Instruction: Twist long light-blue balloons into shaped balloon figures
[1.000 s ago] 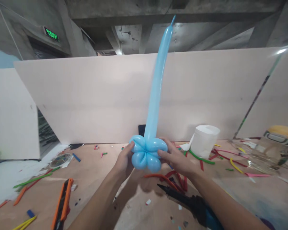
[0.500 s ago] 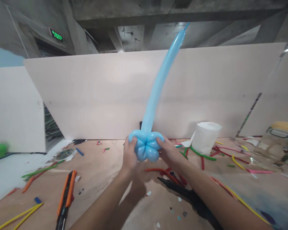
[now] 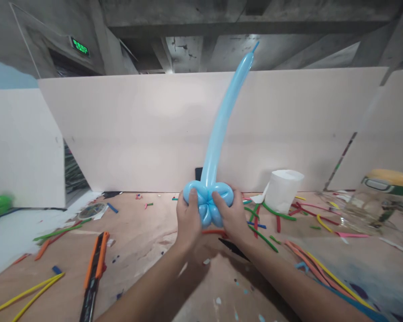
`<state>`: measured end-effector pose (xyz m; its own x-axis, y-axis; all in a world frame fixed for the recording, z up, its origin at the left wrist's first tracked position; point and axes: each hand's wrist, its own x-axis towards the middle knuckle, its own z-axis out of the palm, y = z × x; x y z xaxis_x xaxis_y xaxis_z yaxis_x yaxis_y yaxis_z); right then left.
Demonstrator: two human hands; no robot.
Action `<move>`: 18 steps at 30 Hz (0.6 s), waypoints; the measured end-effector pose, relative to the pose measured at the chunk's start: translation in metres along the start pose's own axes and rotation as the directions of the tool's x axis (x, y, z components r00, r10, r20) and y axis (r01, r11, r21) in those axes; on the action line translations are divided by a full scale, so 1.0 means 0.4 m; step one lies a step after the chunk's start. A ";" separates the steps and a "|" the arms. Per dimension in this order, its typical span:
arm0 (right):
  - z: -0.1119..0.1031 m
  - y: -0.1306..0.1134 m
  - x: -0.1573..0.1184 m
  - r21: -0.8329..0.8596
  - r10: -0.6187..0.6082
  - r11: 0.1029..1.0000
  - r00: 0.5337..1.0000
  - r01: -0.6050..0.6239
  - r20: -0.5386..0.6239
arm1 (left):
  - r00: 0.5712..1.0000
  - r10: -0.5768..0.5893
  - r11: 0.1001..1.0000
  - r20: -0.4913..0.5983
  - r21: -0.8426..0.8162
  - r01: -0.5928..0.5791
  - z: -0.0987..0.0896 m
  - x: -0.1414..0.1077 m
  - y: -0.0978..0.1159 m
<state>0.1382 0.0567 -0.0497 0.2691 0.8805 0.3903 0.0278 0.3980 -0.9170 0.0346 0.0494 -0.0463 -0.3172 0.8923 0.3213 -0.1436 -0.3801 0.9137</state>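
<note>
A light blue balloon rises from a cluster of twisted loops, its long part leaning to the right and ending in a thin uninflated tip. My left hand grips the left side of the cluster, thumb on the front of a loop. On the right side, my right hand holds the loops with its thumb pressed near the central twist. The fingers behind the balloon are mostly hidden. Both hands are above the table, below the white panel.
An orange cutter lies front left. At the right stand a white paper roll and a glass jar with a yellow lid. Balloon strips and a black pointed object lie on the table. A pale panel stands behind.
My right thumb has moved inward from the outer loop toward the centre. My left thumb lies further over its loop. The balloon's tip sits lower in view.
</note>
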 end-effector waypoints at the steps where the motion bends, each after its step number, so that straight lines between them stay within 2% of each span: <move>1: -0.005 0.005 0.010 0.036 0.030 0.999 0.999 -0.031 0.023 | 0.999 -0.010 1.000 0.040 -0.024 0.011 -0.003 0.009 0.004; 4: -0.012 0.013 0.028 0.177 0.121 0.974 0.986 -0.139 0.112 | 0.988 -0.015 0.993 0.154 -0.114 0.033 -0.013 0.033 0.006; 7: -0.008 0.009 0.027 0.302 0.222 0.907 0.943 -0.293 0.249 | 0.982 0.037 0.992 0.186 -0.128 -0.013 -0.025 0.047 0.000; 9: -0.004 0.004 0.021 0.342 0.314 0.826 0.870 -0.448 0.381 | 0.977 0.104 0.994 0.185 -0.053 -0.095 -0.034 0.048 -0.001; 11: -0.001 0.003 0.012 0.326 0.399 0.731 0.763 -0.599 0.509 | 0.966 0.156 0.985 0.204 0.045 -0.168 -0.044 0.045 0.000; 12: 0.000 0.005 0.008 0.317 0.418 0.698 0.725 -0.642 0.547 | 0.961 0.170 0.978 0.217 0.084 -0.192 -0.048 0.042 0.001; 13: 0.002 0.008 0.003 0.314 0.423 0.684 0.709 -0.659 0.564 | 0.958 0.179 0.972 0.225 0.113 -0.208 -0.053 0.039 0.002; 16: 0.006 0.021 -0.003 0.257 0.433 0.730 0.719 -0.633 0.543 | 0.960 0.187 0.960 0.208 0.169 -0.224 -0.062 0.030 0.006; 17: 0.005 0.025 -0.002 0.202 0.443 0.770 0.735 -0.605 0.513 | 0.962 0.191 0.957 0.197 0.183 -0.227 -0.064 0.028 0.009; 18: 0.003 0.027 0.000 0.141 0.440 0.821 0.770 -0.554 0.462 | 0.961 0.195 0.953 0.194 0.193 -0.232 -0.065 0.025 0.013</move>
<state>0.1373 0.0615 -0.0595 -0.2254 0.9721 -0.0650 -0.2619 -0.1247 -0.9570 0.0061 0.0501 -0.0448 -0.1513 0.8309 0.5355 0.1176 -0.5227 0.8444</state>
